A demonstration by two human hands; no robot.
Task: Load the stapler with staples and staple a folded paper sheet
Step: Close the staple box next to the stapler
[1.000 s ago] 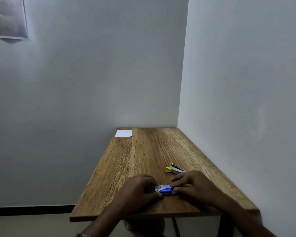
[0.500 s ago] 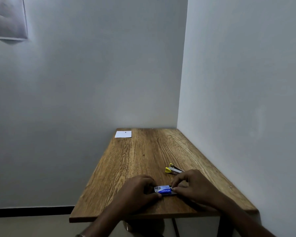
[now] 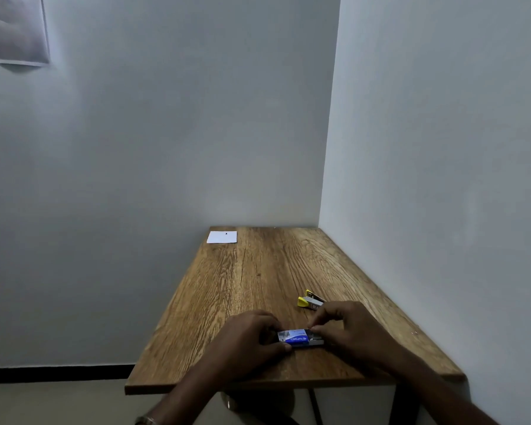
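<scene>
A small blue staple box (image 3: 295, 337) lies near the front of the wooden table (image 3: 258, 277). My left hand (image 3: 249, 342) grips its left end with curled fingers and thumb. My right hand (image 3: 347, 328) pinches the box's right end, where a grey inner tray sticks out a little. A small yellow and silver stapler (image 3: 309, 300) lies on the table just behind my right hand, untouched. A white folded paper sheet (image 3: 222, 237) lies flat at the far left corner of the table.
Grey walls close the table in at the back and along its right side. The table's left edge drops to the floor, with a black skirting line below. A grey sheet (image 3: 16, 29) hangs on the wall at the upper left.
My right hand's fingers have drawn back to the right along the box, and the grey inner tray now shows at the right end. The left hand keeps its hold.
</scene>
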